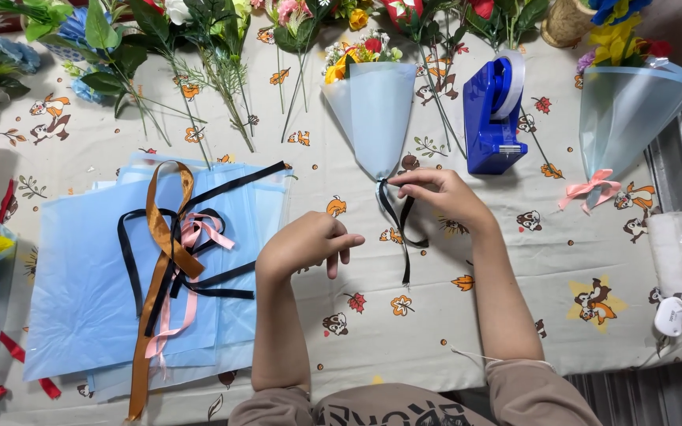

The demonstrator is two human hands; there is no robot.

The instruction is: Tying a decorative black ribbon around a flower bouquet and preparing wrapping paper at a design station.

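Observation:
A small bouquet wrapped in a pale blue cone (374,118) lies on the patterned tablecloth (436,315), flowers pointing away from me. A black ribbon (399,225) is tied at its narrow tip and trails toward me. My right hand (440,192) pinches the ribbon just beside the cone's tip. My left hand (309,243) hovers a little to the left of the ribbon, fingers loosely curled, with nothing seen in it.
A blue tape dispenser (495,118) stands right of the bouquet. A second blue cone with a pink bow (625,126) lies far right. Blue wrapping sheets (80,292) with brown, black and pink ribbons (171,252) lie left. Loose flowers (199,47) line the far edge.

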